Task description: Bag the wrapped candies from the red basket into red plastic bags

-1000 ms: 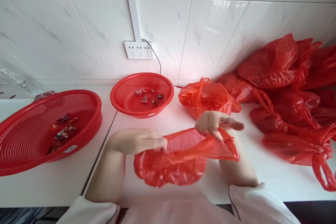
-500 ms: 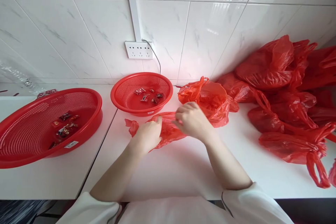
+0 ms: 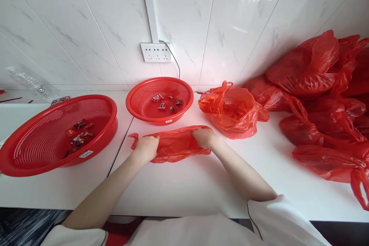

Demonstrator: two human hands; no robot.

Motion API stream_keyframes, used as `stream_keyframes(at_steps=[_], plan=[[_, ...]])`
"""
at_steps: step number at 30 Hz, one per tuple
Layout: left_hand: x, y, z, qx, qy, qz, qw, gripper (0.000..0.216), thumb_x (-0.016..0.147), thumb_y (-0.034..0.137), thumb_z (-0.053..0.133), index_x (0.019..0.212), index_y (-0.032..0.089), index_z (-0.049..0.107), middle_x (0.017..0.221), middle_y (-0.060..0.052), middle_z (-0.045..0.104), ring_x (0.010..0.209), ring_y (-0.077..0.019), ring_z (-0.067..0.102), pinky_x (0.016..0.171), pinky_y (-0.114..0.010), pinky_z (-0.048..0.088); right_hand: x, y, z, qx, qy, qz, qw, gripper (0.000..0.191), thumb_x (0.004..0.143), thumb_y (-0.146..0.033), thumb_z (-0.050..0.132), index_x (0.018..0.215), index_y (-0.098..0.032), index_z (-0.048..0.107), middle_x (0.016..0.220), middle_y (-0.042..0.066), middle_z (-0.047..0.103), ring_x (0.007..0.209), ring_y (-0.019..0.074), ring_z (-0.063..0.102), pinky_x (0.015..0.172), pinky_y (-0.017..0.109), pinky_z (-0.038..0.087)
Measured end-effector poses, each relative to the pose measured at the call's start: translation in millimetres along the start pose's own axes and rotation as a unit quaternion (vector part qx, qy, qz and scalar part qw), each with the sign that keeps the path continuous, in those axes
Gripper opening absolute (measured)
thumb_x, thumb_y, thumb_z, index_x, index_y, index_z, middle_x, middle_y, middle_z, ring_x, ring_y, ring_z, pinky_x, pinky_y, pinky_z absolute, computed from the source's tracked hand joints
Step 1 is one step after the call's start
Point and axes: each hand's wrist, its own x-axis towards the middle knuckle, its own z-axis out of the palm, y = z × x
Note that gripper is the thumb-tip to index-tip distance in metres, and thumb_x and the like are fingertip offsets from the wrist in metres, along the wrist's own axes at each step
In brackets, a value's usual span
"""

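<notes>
A thin red plastic bag (image 3: pixel 175 144) lies on the white counter (image 3: pixel 201 184) in front of the small red basket (image 3: pixel 160 100). My left hand (image 3: pixel 146 147) is closed on the bag's left end and my right hand (image 3: pixel 204 137) is closed on its right end, with the bag stretched between them. The small basket holds several wrapped candies (image 3: pixel 167 103). To the left, a larger red basket (image 3: pixel 57 132) also holds several candies (image 3: pixel 79 134).
An open red bag (image 3: pixel 230 109) stands just right of the small basket. A heap of filled red bags (image 3: pixel 323 100) covers the right side up to the tiled wall. A wall socket (image 3: pixel 155 52) with a cable sits above the small basket.
Both hands carried the bag from near my body forward to the counter by the small basket, then drew apart, spreading the bag out flat.
</notes>
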Motion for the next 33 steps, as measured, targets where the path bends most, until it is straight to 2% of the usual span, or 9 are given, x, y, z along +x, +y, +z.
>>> stream_keyframes(at_steps=[6, 10, 14, 19, 22, 25, 27, 30, 33], plan=[[-15, 19, 0, 0.016, 0.154, 0.136, 0.979, 0.023, 0.086, 0.01, 0.047, 0.105, 0.015, 0.059, 0.101, -0.012, 0.062, 0.095, -0.0273, 0.061, 0.081, -0.04, 0.047, -9, -13, -6, 0.053, 0.134, -0.097, 0.985, 0.024, 0.094, -0.019, 0.045, 0.11, -0.023, 0.062, 0.107, 0.007, 0.068, 0.093, 0.019, 0.066, 0.074, 0.028, 0.049], [-8, 12, 12, 0.0, 0.215, 0.189, 0.958, 0.052, 0.07, 0.017, 0.069, 0.12, 0.017, 0.054, 0.125, -0.015, 0.055, 0.122, -0.0338, 0.047, 0.103, -0.05, 0.036, 4, -16, 7, 0.081, 0.225, -0.186, 0.953, 0.05, 0.077, -0.031, 0.071, 0.124, -0.02, 0.057, 0.14, 0.013, 0.049, 0.126, 0.0284, 0.049, 0.098, 0.038, 0.044], [4, -12, 29, -0.076, 0.137, 0.161, 0.975, 0.085, 0.061, 0.018, 0.07, 0.141, 0.021, 0.041, 0.145, -0.016, 0.04, 0.131, -0.0379, 0.04, 0.103, -0.051, 0.038, 24, -8, 26, 0.103, 0.09, -0.13, 0.982, 0.097, 0.063, -0.041, 0.078, 0.147, -0.015, 0.037, 0.148, 0.018, 0.039, 0.135, 0.0358, 0.038, 0.106, 0.046, 0.038], [11, -32, 35, -0.239, 0.084, 0.14, 0.957, 0.076, 0.061, 0.034, 0.076, 0.133, 0.023, 0.053, 0.14, -0.014, 0.049, 0.127, -0.036, 0.048, 0.103, -0.047, 0.041, 30, 5, 31, 0.121, 0.027, -0.104, 0.987, 0.098, 0.065, -0.039, 0.073, 0.151, -0.018, 0.031, 0.15, 0.015, 0.04, 0.128, 0.0346, 0.048, 0.097, 0.043, 0.047], [20, -37, 23, -0.476, 0.126, 0.038, 0.87, 0.064, 0.067, 0.06, 0.069, 0.117, 0.02, 0.064, 0.123, -0.014, 0.063, 0.115, -0.0332, 0.058, 0.094, -0.042, 0.049, 20, 6, 18, 0.13, 0.035, -0.113, 0.984, 0.082, 0.067, -0.037, 0.072, 0.142, -0.018, 0.045, 0.145, 0.014, 0.047, 0.125, 0.0333, 0.052, 0.092, 0.039, 0.05], [34, -41, 8, -0.719, 0.093, -0.105, 0.681, 0.068, 0.077, 0.075, 0.047, 0.099, 0.013, 0.064, 0.096, -0.017, 0.07, 0.086, -0.0274, 0.069, 0.071, -0.034, 0.057, 2, 3, -6, 0.156, 0.063, -0.126, 0.978, 0.059, 0.079, -0.044, 0.062, 0.133, -0.02, 0.055, 0.133, 0.011, 0.058, 0.116, 0.0295, 0.058, 0.087, 0.036, 0.051], [43, -43, 0, -0.791, 0.019, -0.15, 0.592, 0.067, 0.076, 0.076, 0.047, 0.09, 0.012, 0.061, 0.084, -0.018, 0.071, 0.072, -0.0243, 0.069, 0.06, -0.03, 0.057, -12, 0, -24, 0.19, 0.092, -0.144, 0.967, 0.054, 0.086, -0.045, 0.056, 0.134, -0.022, 0.054, 0.131, 0.01, 0.06, 0.115, 0.0278, 0.059, 0.089, 0.036, 0.05], [50, -43, -1, -0.824, -0.037, -0.148, 0.545, 0.046, 0.079, 0.059, 0.056, 0.084, 0.014, 0.058, 0.078, -0.016, 0.07, 0.07, -0.0226, 0.07, 0.056, -0.025, 0.056, -31, -5, -45, 0.244, 0.139, -0.167, 0.945, 0.052, 0.088, -0.042, 0.056, 0.136, -0.022, 0.052, 0.132, 0.009, 0.06, 0.119, 0.027, 0.057, 0.096, 0.038, 0.047], [53, -36, 8, -0.87, 0.016, -0.085, 0.485, 0.02, 0.076, 0.032, 0.061, 0.084, 0.014, 0.059, 0.084, -0.011, 0.07, 0.08, -0.0209, 0.07, 0.067, -0.025, 0.058, -40, -6, -55, 0.279, 0.178, -0.188, 0.925, 0.045, 0.089, -0.035, 0.057, 0.133, -0.025, 0.053, 0.13, 0.006, 0.062, 0.117, 0.0243, 0.059, 0.095, 0.036, 0.048]])
